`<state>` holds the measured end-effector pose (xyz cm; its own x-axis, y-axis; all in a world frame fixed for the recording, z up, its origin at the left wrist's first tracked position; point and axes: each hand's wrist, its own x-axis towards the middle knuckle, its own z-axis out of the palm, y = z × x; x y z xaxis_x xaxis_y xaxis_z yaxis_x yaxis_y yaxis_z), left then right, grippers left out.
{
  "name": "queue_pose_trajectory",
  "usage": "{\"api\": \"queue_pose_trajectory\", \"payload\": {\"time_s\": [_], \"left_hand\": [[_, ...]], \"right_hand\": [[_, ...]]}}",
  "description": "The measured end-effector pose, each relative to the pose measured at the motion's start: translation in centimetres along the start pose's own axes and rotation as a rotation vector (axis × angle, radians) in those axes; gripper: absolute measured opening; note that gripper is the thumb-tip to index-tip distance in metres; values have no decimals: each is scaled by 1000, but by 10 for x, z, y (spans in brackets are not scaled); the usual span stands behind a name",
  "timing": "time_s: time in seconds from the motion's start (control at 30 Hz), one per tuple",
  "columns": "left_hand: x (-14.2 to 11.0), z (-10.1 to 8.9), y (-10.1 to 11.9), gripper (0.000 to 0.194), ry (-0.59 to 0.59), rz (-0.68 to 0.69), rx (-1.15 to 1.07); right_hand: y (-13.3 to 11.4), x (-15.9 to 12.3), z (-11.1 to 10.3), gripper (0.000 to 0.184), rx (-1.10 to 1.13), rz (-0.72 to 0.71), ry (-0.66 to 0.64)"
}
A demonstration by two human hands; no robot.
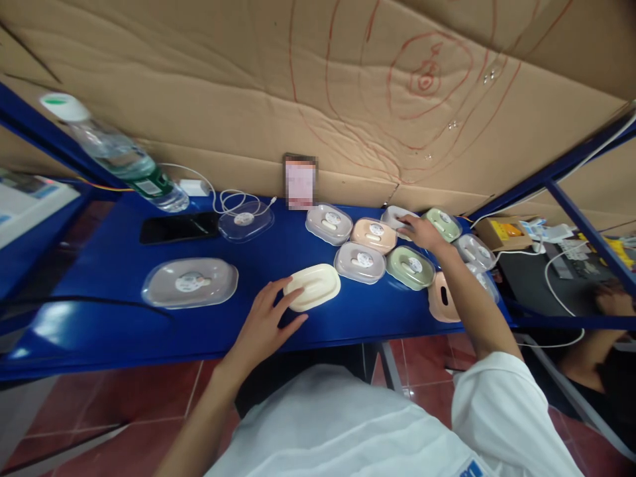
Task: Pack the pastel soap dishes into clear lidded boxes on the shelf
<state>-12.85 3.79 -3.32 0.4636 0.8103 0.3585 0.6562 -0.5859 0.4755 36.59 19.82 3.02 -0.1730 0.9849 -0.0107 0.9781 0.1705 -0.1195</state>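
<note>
A cream oval plastic piece [312,287] with a raised ridge along its middle lies near the table's front edge. My left hand [271,318] is open beside it, fingers apart, fingertips resting on its left side. At the back of the boxes on the right, my right hand [421,232] has its fingers bent together onto a grey oval box [392,213], partly covering it. Around that arm are a peach box [373,236], a green box [411,267], another green box [442,224] and a grey box [360,262], each under a clear cover with a round sticker.
A grey covered box [191,283] lies at the left, below a black phone [179,228]. A water bottle [124,162] leans behind it. A white cable [238,199] coils over a clear cover [246,225]. Blue frame bars [591,248] border the right, where another person's hand [615,298] shows.
</note>
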Motion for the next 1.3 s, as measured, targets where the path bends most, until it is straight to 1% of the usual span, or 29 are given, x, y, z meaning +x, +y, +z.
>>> {"api": "queue_pose_trajectory", "payload": {"time_s": [0.03,0.07,0.13,0.2,0.27,0.33,0.4,0.43,0.5,0.57,0.63,0.7,0.8,0.93,1.03,1.07,1.13,1.2,1.23,1.3], "left_hand": [[2,3,1,55,-32,-9,7],[3,4,1,57,-50,-21,15],[4,6,0,47,-58,-38,17],[3,3,-3,32,-55,-42,-1],[1,-2,-5,25,-65,-34,-23],[-3,-10,-7,20,-91,-25,-39],[-7,-16,-7,16,-113,-27,-64],[-10,-19,-6,17,-114,-41,-86],[-14,-23,-4,28,-95,-91,-141],[-18,-25,-1,45,-69,-146,-185],[-20,-26,1,58,-68,-167,-213],[-21,-29,0,65,-86,-162,-237],[-18,-38,-5,63,-93,-172,-268],[-5,-55,-10,52,-28,-209,-249],[22,-64,-12,49,33,-192,-173],[36,-65,-15,49,59,-190,-128],[65,-64,-23,52,73,-212,9],[93,-58,-37,59,65,-320,203],[105,-55,-44,63,36,-381,297],[120,-50,-58,68,-33,-471,411]], "right_hand": [[-2,-1,-4,40,-1,9,13],[-5,-4,-9,41,-5,19,28],[-19,-15,-18,43,-10,28,97],[-46,-35,-25,44,0,-4,199],[-87,-64,-25,44,26,-87,277],[-138,-98,-17,42,54,-207,257],[-188,-126,-1,39,103,-398,172],[-210,-137,9,40,138,-475,122],[-243,-146,29,42,206,-554,60],[-261,-143,46,42,258,-557,59],[-270,-133,57,41,288,-541,82],[-275,-124,62,40,302,-538,87],[-282,-121,64,40,290,-556,60],[-291,-126,70,38,240,-571,51],[-293,-129,76,40,228,-552,53],[-293,-130,78,40,227,-541,55],[-292,-132,80,40,227,-514,70],[-291,-134,83,43,234,-481,93],[-290,-135,84,46,242,-463,105],[-289,-136,86,52,262,-426,119]]}}
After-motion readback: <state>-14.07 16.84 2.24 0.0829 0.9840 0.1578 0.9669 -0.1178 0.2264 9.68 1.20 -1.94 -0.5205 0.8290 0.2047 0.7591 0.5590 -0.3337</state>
